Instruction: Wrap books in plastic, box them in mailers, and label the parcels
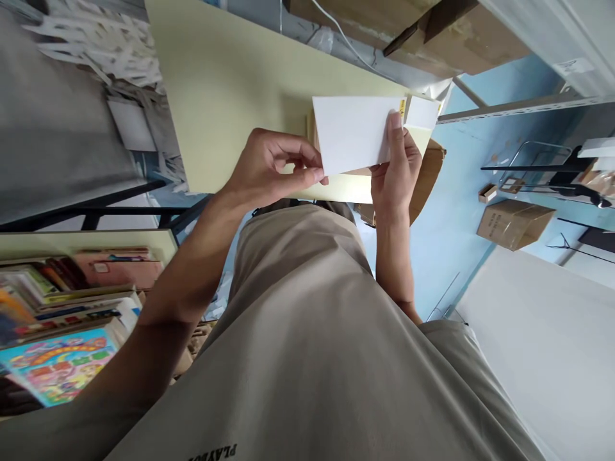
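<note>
A white card (353,131) is held up in front of me over the edge of a pale yellow table (230,83). My left hand (273,166) pinches the card's lower left corner between thumb and fingers. My right hand (396,169) grips the card's right edge, thumb lying along its face. Behind the card lies a small stack of white and tan sheets (421,114) with a yellow mark. My beige shirt fills the lower middle of the view.
Books (62,320) lie stacked on a shelf at the left. Shredded white paper (110,45) covers the floor top left. Cardboard boxes (514,223) sit on the blue floor at the right, with a metal rack (542,168) and a white surface (552,346) nearby.
</note>
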Demonstrator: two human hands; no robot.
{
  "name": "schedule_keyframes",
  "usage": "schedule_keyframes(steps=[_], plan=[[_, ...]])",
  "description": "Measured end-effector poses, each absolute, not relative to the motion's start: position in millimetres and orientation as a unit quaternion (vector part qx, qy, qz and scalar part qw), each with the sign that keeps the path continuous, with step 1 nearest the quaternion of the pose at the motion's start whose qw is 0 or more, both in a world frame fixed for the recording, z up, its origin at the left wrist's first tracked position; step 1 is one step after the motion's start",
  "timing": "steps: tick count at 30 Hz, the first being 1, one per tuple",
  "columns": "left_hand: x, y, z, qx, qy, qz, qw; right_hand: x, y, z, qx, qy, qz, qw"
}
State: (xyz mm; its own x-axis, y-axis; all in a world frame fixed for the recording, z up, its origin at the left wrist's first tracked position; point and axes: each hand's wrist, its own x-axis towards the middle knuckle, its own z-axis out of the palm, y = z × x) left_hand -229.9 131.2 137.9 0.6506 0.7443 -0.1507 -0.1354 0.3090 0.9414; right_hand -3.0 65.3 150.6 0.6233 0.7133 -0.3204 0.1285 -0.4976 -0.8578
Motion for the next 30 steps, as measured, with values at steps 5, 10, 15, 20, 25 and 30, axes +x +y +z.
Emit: schedule_keyframes(steps=[5,10,15,20,25,30], plan=[[-245.8,137.6,139.6,0.514,0.274,0.291,0.759,-20.4,70.1,152.5,-0.801,-0.267,0.340,0.413],[-257.1,142.1,139.1,0.518,0.274,0.294,0.755,-33.2,73.9,153.9,-0.804,-0.239,0.337,0.427],[-266.0,147.8,138.5,0.511,0.270,0.285,0.764,-40.5,75.5,137.1,-0.790,-0.252,0.376,0.415],[-270.8,153.1,139.1,0.528,0.283,0.286,0.748,-57.5,74.5,120.7,-0.790,-0.296,0.393,0.367],[-276.4,154.8,133.7,0.583,0.307,0.304,0.688,-75.6,63.1,144.0,-0.745,-0.483,0.276,0.368],[-286.9,153.7,128.0,0.643,0.314,0.289,0.636,-86.6,48.1,172.8,-0.662,-0.601,0.290,0.341]])
